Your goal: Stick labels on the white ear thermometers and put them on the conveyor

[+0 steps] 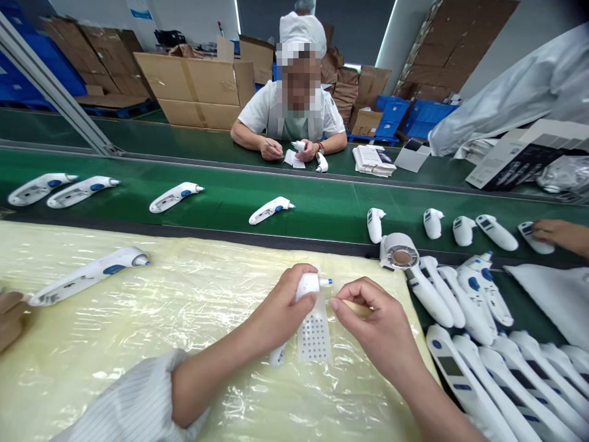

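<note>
My left hand [288, 304] is closed around a white ear thermometer [309, 283], whose blue tip points right; the palm hides most of its body. Just to the right, my right hand [375, 319] pinches a thin tan-handled tool [359, 308], its point close to the thermometer head. I cannot make out exactly what kind of tool it is. Beneath both hands a pale sheet with rows of small round dots [315, 337] lies on the yellowish plastic-covered work surface [221, 393]. Another white thermometer [92, 275] with a blue button lies at the left.
Several thermometers stand spaced along the green conveyor belt [221, 215]. More are laid in rows at right [473, 368], beside a round white device [400, 252]. Another person's hand [561, 236] touches one; another hand [10, 316] shows at left. A co-worker [299, 92] sits opposite.
</note>
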A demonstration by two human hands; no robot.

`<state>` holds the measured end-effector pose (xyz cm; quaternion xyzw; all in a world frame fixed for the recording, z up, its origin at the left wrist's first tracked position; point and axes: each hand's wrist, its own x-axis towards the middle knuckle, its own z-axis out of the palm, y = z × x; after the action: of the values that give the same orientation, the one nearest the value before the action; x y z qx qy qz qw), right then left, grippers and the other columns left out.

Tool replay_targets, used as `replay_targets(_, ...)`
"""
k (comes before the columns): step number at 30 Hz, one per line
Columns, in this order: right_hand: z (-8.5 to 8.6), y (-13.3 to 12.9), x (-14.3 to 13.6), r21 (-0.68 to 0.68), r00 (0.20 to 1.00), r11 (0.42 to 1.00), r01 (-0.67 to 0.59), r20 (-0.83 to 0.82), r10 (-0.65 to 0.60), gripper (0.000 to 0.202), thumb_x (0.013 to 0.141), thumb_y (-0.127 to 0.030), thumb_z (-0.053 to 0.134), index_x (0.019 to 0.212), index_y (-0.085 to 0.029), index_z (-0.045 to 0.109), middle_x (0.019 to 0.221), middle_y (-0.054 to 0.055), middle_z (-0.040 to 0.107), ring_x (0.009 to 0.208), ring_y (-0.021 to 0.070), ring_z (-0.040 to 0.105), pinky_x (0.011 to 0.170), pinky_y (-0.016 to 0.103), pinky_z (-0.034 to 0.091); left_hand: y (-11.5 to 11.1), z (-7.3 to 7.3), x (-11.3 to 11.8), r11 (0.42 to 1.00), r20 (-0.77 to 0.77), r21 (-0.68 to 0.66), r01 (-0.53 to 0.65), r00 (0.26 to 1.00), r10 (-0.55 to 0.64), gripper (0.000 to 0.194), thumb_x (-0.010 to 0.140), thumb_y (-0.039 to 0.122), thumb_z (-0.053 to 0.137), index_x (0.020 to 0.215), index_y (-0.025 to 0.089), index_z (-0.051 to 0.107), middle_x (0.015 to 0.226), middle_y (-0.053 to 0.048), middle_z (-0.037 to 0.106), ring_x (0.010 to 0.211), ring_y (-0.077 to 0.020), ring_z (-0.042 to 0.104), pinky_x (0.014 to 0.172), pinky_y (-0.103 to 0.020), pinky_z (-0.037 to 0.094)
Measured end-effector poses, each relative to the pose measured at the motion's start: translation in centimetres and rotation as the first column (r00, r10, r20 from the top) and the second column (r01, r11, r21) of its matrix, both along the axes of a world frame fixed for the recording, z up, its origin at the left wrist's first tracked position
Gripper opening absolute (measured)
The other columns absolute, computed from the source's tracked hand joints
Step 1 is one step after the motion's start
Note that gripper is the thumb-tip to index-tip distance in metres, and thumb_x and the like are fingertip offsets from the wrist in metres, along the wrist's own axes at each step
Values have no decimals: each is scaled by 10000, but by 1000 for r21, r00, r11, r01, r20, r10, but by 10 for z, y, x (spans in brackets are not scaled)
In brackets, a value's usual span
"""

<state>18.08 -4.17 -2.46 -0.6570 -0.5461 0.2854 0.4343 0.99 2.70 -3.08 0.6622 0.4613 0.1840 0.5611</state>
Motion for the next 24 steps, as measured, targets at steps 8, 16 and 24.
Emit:
replay_targets(8,3,1,-8,123,993,991,43,106,-57,112,855,-311,626,763,-248,629,838,9,615,668,152,536,600,275,441,-17,6,3,999,97,-35,-25,995,29,416,923,376,521,1312,284,406,1155,-57,557,804,-187,540,711,-316,443)
replay_targets(16,0,1,-14,93,996,994,52,62,-58,119,874,-332,613,794,-243,618,860,16,632,687,159,561,562,256,426,-30,1,8,995,181,-68,-69,980,80,428,961,469,489,1344,309,385,1283,-82,493,921,-220,560,783,-348,468)
replay_targets(24,3,-1,-15,27,997,998,63,50,-64,153,873,-382,614,790,-253,618,759,-4,656,644,161,559,550,259,409,-31,6,10,988,193,-142,-63,977,90,409,959,445,454,1339,310,388,1267,-78,513,965,-231,557,805,-350,462)
